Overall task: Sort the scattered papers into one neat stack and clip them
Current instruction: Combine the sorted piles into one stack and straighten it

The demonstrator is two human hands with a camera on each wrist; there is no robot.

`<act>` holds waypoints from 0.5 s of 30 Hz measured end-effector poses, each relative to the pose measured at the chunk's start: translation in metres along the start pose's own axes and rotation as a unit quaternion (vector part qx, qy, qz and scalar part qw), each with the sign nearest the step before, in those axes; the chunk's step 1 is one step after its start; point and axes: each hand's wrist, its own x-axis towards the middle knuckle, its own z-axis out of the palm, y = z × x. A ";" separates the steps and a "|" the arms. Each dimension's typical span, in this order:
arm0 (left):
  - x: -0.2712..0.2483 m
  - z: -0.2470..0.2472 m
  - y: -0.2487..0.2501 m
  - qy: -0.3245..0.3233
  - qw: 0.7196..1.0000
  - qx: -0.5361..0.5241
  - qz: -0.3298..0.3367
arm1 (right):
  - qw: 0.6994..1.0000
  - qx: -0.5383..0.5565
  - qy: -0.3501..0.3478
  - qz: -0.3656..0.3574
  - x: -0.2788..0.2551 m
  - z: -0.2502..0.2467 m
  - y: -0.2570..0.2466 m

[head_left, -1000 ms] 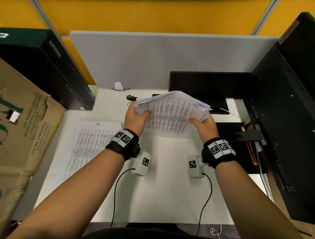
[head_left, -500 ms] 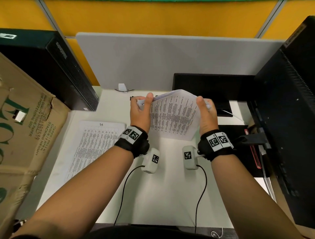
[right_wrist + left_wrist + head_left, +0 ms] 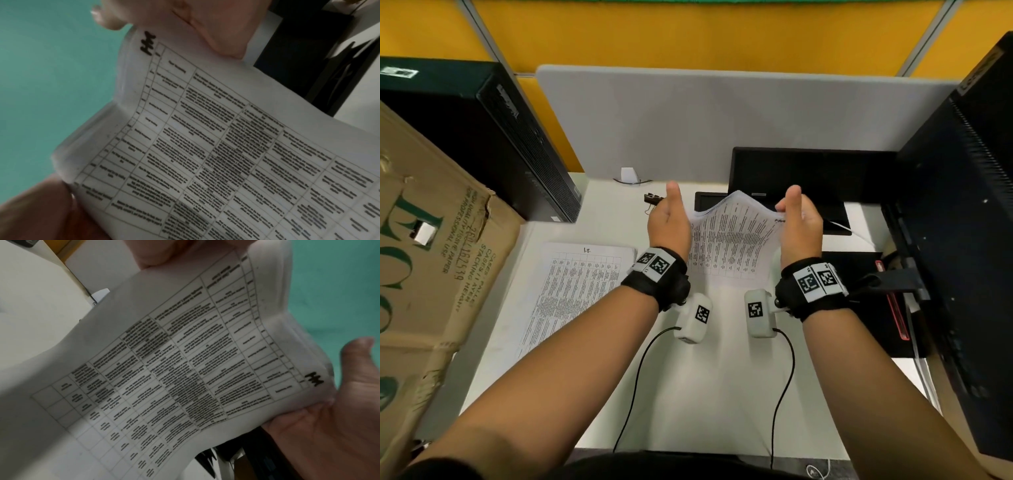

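Note:
A stack of printed table sheets (image 3: pixel 732 240) stands on its lower edge on the white desk (image 3: pixel 715 394), bowed in the middle. My left hand (image 3: pixel 667 219) presses flat against its left edge, thumb up. My right hand (image 3: pixel 799 219) presses its right edge the same way, palm inward. In the left wrist view the stack (image 3: pixel 185 361) meets the right palm (image 3: pixel 339 418) near a black handwritten mark. In the right wrist view that mark sits at the top of the stack (image 3: pixel 205 146). One loose sheet (image 3: pixel 578 287) lies flat left of my left arm. A black binder clip (image 3: pixel 652 199) lies just behind my left hand.
A cardboard paper box (image 3: pixel 431 274) and a black computer tower (image 3: pixel 500 137) crowd the left side. A large black monitor (image 3: pixel 962 240) fills the right. A black device (image 3: pixel 808 171) sits behind the stack, before a grey partition (image 3: pixel 722 120). Two sensor cables trail toward me.
Both hands have turned from gripping the fanned sheets to flat palms on the stack's side edges. The sheets have drawn together into one upright, bowed stack.

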 end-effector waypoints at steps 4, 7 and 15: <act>0.012 -0.003 0.011 0.024 0.999 -0.003 -0.030 | 0.995 0.037 -0.080 -0.050 -0.004 -0.009 0.002; 0.018 -0.005 0.020 0.031 0.999 0.002 -0.037 | 0.992 -0.038 -0.107 -0.052 -0.003 -0.014 0.005; 0.010 -0.001 0.034 0.058 0.997 -0.058 -0.008 | 0.992 -0.018 -0.067 -0.110 0.000 -0.012 -0.008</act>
